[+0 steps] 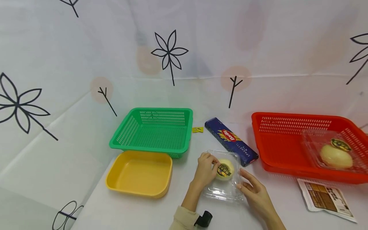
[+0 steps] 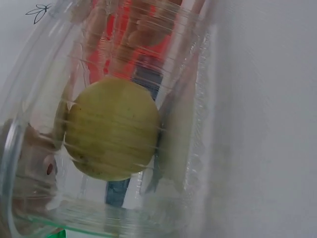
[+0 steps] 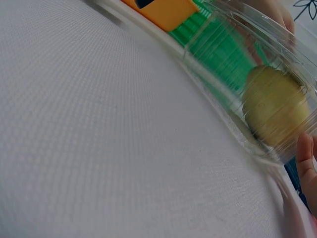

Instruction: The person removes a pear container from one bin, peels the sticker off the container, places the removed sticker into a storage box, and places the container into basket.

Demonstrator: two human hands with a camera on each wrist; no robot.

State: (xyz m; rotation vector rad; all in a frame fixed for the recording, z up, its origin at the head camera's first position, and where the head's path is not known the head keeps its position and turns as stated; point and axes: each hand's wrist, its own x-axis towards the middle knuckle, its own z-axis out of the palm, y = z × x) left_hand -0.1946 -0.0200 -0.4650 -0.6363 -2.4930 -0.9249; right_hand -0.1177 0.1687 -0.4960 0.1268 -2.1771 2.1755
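A clear plastic clamshell box [image 1: 215,189] holds a round, pale yellow, fruit-like item [image 1: 228,162], with a dark printed label [image 1: 224,171] over it. My left hand [image 1: 204,171] grips the box's left side, its fingers bent over the lid close to the label. On the opposite side, my right hand [image 1: 256,193] holds the right edge between thumb and fingers. Through the plastic in the left wrist view, the yellow item [image 2: 113,129] is visible. Fingers of my right hand [image 3: 308,168] touch the box in the right wrist view.
Behind the box lies a blue spaghetti carton [image 1: 218,127], near a small yellow packet [image 1: 197,129]. At left are a green basket [image 1: 155,137] and a yellow tub [image 1: 138,174]. A red basket [image 1: 281,153] with another clear box [image 1: 311,140] stands right, before it a brown-and-white pouch [image 1: 327,199].
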